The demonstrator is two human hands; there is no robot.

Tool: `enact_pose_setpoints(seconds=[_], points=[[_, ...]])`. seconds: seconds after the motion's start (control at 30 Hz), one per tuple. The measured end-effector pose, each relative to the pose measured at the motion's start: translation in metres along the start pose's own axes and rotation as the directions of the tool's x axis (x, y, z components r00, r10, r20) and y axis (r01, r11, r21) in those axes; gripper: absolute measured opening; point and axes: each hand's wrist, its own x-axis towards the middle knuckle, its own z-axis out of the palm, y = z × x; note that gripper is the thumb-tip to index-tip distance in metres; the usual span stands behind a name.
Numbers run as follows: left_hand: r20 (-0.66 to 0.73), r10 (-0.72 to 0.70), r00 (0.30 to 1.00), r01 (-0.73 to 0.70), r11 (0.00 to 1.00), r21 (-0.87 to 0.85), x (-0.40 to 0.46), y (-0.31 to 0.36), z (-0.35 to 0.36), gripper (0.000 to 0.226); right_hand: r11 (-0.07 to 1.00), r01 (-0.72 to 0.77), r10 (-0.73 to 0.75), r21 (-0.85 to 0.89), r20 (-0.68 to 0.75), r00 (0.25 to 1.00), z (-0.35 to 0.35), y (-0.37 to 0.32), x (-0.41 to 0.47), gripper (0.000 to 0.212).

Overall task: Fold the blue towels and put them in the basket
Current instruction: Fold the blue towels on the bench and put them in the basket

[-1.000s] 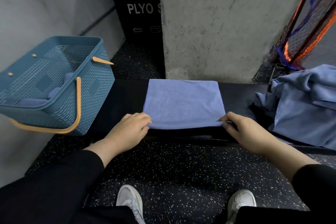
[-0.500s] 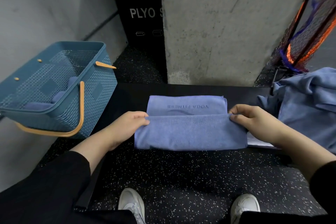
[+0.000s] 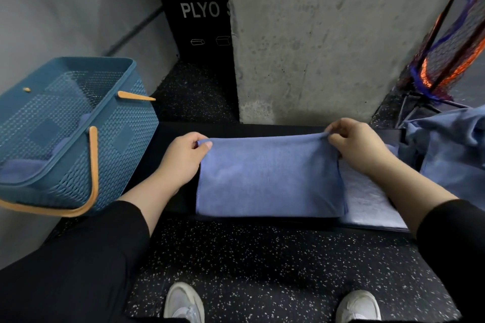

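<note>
I stand on a black rubber floor [image 3: 262, 257] flecked with white, my two pale sneakers at the near edge. In front of me runs a low black bench [image 3: 178, 136], and behind it rises a rough concrete pillar [image 3: 328, 34]. To the left of the pillar a black box [image 3: 199, 10] shows the white letters "PLYO". A grey wall [image 3: 65, 0] closes the far left. At the far right hangs orange and purple netting [image 3: 451, 55].

My left hand [image 3: 181, 160] pinches the far left corner of the blue towel [image 3: 267, 176] between thumb and curled fingers. My right hand [image 3: 354, 144] pinches the far right corner the same way, fingers bent round the edge. The towel is folded and lies across the bench between my hands, its near edge reaching the bench's front lip.

Just right of it, under my right forearm, lies a flat pale blue sheet [image 3: 367, 202]; I cannot tell what it is. Farther right sits a heap of unfolded blue towels [image 3: 451, 149].

On the left stands the blue basket [image 3: 123, 134] with orange handles, tilted in my view, with folded blue cloth [image 3: 21, 168] inside at its bottom.
</note>
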Motion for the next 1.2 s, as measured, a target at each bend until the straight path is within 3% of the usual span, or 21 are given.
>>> enact_pose_setpoints(seconds=[0.03, 0.1, 0.17, 0.27, 0.33, 0.43, 0.53, 0.73, 0.9, 1.03, 1.13, 1.2], points=[[-0.050, 0.009, 0.999, -0.006, 0.998, 0.058, 0.005, 0.000, 0.002, 0.014, 0.998, -0.029, 0.030, -0.048, 0.014, 0.999, 0.003, 0.001, 0.006, 0.015], [-0.170, 0.067, 0.983, -0.026, 0.972, 0.232, 0.013, -0.002, 0.003, 0.039, 0.967, -0.053, 0.066, -0.247, 0.046, 0.997, 0.008, 0.004, 0.013, 0.039], [-0.203, 0.184, 0.962, -0.098, 0.923, 0.373, 0.014, -0.003, 0.002, 0.046, 0.931, 0.008, 0.007, -0.366, 0.040, 0.999, 0.011, -0.001, 0.013, 0.052], [-0.001, 0.365, 0.931, -0.316, 0.806, 0.501, 0.009, -0.005, 0.009, 0.041, 0.918, 0.189, -0.171, -0.348, 0.081, 0.982, 0.017, -0.020, -0.001, 0.048], [0.196, 0.423, 0.885, -0.459, 0.718, 0.522, 0.003, -0.004, 0.023, 0.052, 0.902, 0.289, -0.239, -0.320, 0.187, 0.953, 0.027, -0.033, -0.015, 0.045], [0.492, 0.338, 0.802, -0.590, 0.574, 0.568, -0.008, 0.002, 0.050, 0.057, 0.893, 0.289, -0.112, -0.344, 0.451, 0.886, 0.054, -0.036, -0.038, 0.055], [0.597, 0.176, 0.783, -0.585, 0.534, 0.610, -0.016, -0.003, 0.061, 0.056, 0.798, 0.374, -0.046, -0.473, 0.570, 0.820, 0.075, -0.017, -0.052, 0.069], [0.551, 0.120, 0.826, -0.517, 0.552, 0.654, -0.016, -0.007, 0.046, 0.060, 0.735, 0.441, -0.155, -0.516, 0.505, 0.849, 0.070, 0.012, -0.037, 0.062], [0.437, 0.098, 0.894, -0.415, 0.548, 0.726, -0.022, -0.004, 0.048, 0.061, 0.749, 0.518, -0.365, -0.413, 0.395, 0.843, 0.071, -0.022, -0.050, 0.039], [0.326, 0.137, 0.935, -0.349, 0.506, 0.788, -0.028, -0.001, 0.053, 0.057, 0.745, 0.535, -0.312, -0.399, 0.501, 0.807, 0.086, -0.033, -0.074, 0.030], [0.310, 0.218, 0.925, -0.378, 0.486, 0.788, -0.027, -0.007, 0.044, 0.039, 0.721, 0.491, -0.304, -0.488, 0.413, 0.858, 0.088, -0.028, -0.074, 0.029], [0.359, 0.267, 0.895, -0.447, 0.527, 0.723, -0.023, -0.013, 0.032, 0.030, 0.713, 0.447, -0.296, -0.540, 0.347, 0.890, 0.087, -0.022, -0.068, 0.031]])
